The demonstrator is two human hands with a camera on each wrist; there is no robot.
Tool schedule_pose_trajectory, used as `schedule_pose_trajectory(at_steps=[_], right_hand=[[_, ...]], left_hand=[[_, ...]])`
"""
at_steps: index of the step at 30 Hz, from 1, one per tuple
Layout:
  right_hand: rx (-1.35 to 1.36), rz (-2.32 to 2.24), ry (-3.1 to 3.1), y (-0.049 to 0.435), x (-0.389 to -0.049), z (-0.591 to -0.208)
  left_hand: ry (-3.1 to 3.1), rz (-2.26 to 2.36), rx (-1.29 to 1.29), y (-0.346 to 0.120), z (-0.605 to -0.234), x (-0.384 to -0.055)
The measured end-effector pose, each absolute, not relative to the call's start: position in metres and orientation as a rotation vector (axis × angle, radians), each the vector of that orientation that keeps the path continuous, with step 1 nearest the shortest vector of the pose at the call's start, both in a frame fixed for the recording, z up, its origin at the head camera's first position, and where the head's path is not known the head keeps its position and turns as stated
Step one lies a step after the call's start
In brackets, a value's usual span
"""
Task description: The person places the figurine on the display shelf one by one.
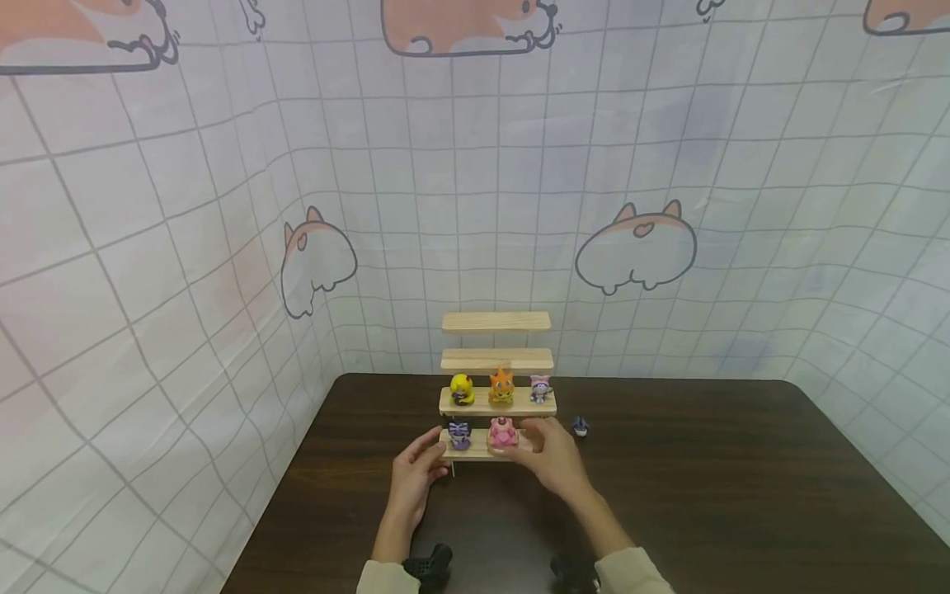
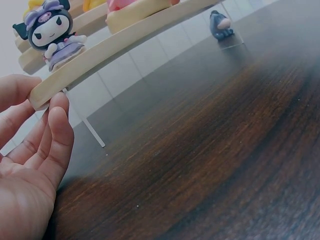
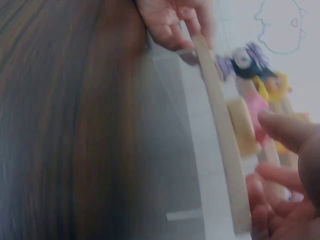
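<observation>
A tiered display stand has pale wooden shelves (image 1: 475, 450) on clear supports. My left hand (image 1: 413, 474) grips the left end of its lowest shelf, with fingers above and below the board (image 2: 45, 92). On that shelf stands a purple figurine (image 1: 459, 435) with a black hood and a bow. Beside it sits a pink figurine (image 1: 502, 432) on a tan base. My right hand (image 1: 555, 458) holds the pink figurine, the thumb across its front and the other fingers on its right side. The right wrist view is blurred there.
Yellow (image 1: 462, 389), orange (image 1: 501, 386) and pink-and-grey (image 1: 540, 388) figurines stand on the second shelf. A small dark blue donkey figurine (image 1: 580, 426) sits on the dark wooden table (image 1: 742, 495), right of the stand. A patterned curtain (image 1: 505, 206) hangs behind.
</observation>
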State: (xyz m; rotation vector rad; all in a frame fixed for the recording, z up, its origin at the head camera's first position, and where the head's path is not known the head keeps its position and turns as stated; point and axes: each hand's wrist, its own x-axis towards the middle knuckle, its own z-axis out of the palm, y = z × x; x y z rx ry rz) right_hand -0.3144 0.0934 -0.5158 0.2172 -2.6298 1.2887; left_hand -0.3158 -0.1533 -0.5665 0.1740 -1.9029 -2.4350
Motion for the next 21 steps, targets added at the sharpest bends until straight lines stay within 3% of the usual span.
schedule_pose_trajectory(at_steps=[7, 21], right_hand=[[0.273, 1.445, -2.636, 0.135, -0.315, -0.513], [-0.047, 1.554, -2.598, 0.202, -0.337, -0.531]], left_hand=[[-1.888, -2.439, 0.194, -0.153, -0.566, -0.317], [-1.89, -2.435, 0.182, -0.153, -0.567, -0.317]])
